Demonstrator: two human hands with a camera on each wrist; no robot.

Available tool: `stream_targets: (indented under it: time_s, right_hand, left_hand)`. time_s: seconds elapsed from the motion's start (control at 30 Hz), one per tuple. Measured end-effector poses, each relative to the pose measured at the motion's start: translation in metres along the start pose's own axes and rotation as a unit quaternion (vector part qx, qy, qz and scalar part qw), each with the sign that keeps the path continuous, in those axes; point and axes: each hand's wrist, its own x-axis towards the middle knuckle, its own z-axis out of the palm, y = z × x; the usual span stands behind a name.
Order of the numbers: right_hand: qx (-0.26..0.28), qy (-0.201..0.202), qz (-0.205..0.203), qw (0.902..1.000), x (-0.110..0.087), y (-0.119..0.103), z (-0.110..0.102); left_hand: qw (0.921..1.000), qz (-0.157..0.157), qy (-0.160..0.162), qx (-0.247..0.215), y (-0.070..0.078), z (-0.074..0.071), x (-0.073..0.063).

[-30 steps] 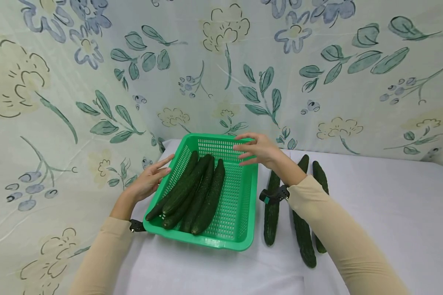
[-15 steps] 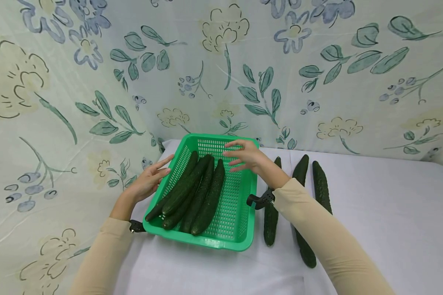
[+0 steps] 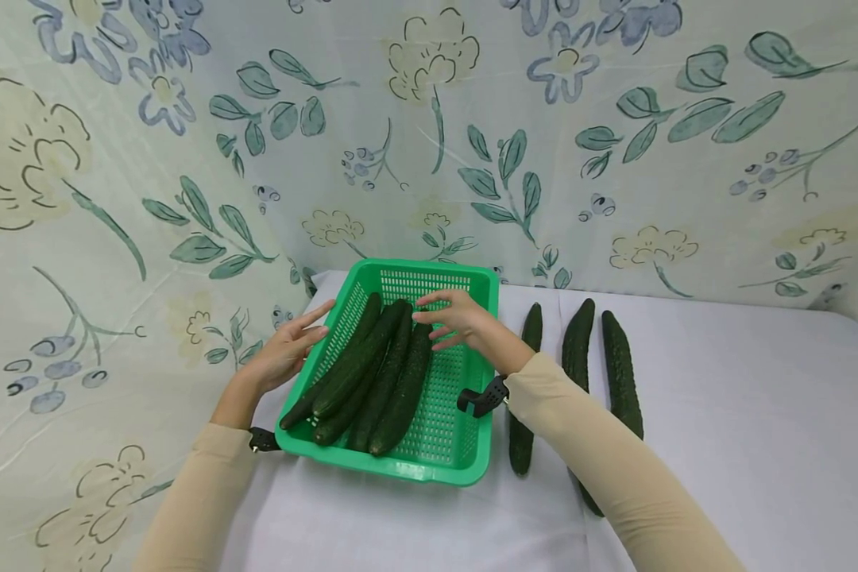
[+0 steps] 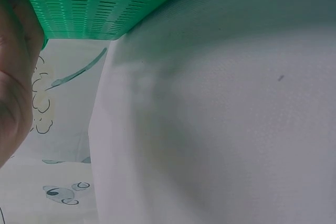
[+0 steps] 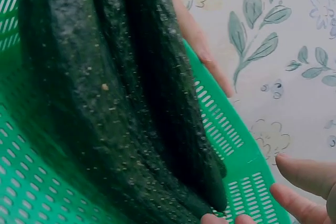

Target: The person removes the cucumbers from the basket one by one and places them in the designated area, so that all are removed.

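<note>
A green plastic basket (image 3: pixel 475 445) with slotted walls holds several long dark cucumbers (image 3: pixel 400 401), lying side by side toward its left. My left hand (image 3: pixel 277 357) rests against the outside of the basket's left wall with fingers extended; part of that hand (image 4: pixel 16 72) shows beside the green wall in the left wrist view. Over the basket, my right hand (image 3: pixel 465 319) is near the far ends of the cucumbers, fingers spread and slightly bent, holding nothing. In the right wrist view its fingertips (image 5: pixel 302 203) stand close to the cucumber tips (image 5: pixel 212 195); touching cannot be told.
Right of the basket, three more cucumbers lie on the white cloth: one close by (image 3: pixel 522 441), a middle cucumber (image 3: pixel 577 349) partly under the right sleeve, and an outer cucumber (image 3: pixel 622 373). A floral curtain (image 3: pixel 429 143) hangs behind and to the left.
My right hand has moved left and down, from the basket's far right rim to above the cucumbers inside. The left hand and the basket have stayed in place.
</note>
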Motion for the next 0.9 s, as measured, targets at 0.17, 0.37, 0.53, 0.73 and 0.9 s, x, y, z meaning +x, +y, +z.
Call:
stream_targets:
  time_s: [0.17, 0.37, 0.53, 0.73, 0.9]
  right_hand:
    - [-0.020, 0.009, 0.015, 0.9996, 0.003, 0.007, 0.006]
    - [-0.022, 0.017, 0.033, 0.9991, 0.005, 0.012, 0.011]
    - [-0.024, 0.018, 0.041, 0.9987, 0.007, 0.017, 0.014]
    - [-0.058, 0.010, 0.048, 0.9971, 0.009, 0.022, 0.018]
    - [-0.073, 0.000, 0.055, 0.9958, 0.010, 0.024, 0.019]
  left_hand:
    - [1.0000, 0.004, -0.004, 0.001, -0.004, -0.002, 0.001]
    - [0.9999, 0.009, -0.004, -0.002, -0.004, -0.002, 0.001]
    - [0.9999, 0.008, -0.007, -0.002, -0.004, -0.002, 0.001]
    - [0.9999, 0.007, -0.007, -0.005, -0.004, -0.002, 0.001]
    - [1.0000, 0.004, -0.004, -0.006, -0.002, -0.002, 0.001]
